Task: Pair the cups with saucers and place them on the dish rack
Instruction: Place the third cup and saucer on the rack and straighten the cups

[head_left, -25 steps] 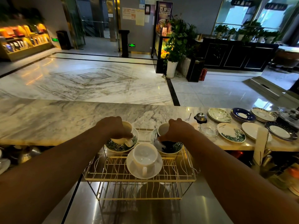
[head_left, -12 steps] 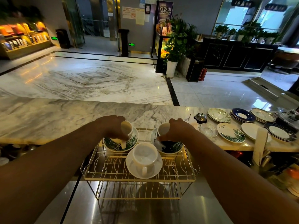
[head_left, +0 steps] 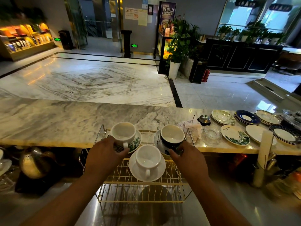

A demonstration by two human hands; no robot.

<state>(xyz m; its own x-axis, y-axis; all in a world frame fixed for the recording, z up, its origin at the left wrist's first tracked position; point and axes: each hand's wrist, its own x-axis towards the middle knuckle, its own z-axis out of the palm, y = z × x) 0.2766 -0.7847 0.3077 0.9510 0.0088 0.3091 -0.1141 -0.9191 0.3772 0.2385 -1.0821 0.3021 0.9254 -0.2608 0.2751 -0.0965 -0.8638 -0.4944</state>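
Head view: the left hand [head_left: 104, 154] covers the near edge of the leaf-patterned saucer [head_left: 135, 141], so whether its fingers pinch that rim or the handle of the white cup [head_left: 123, 132] on it cannot be told; the fingers curl inward, palm down, forearm running out of the picture at 7 o'clock. The right hand [head_left: 189, 158] hides the near side of the dark cup [head_left: 172, 136] and most of its saucer [head_left: 157, 139]; thumb and fingers close around the cup's lower wall, forearm leaving the picture at 5 o'clock. Both pairs sit at the far side of the gold wire dish rack [head_left: 141, 181], at 11 and 1 o'clock from a plain white cup and saucer [head_left: 147, 162] standing free at its middle. The rack's lower tier is dim and hard to read. Loose saucers [head_left: 235, 135] lie on the marble counter [head_left: 65, 121] at 3 o'clock, the farthest ones cut off by the picture's edge.
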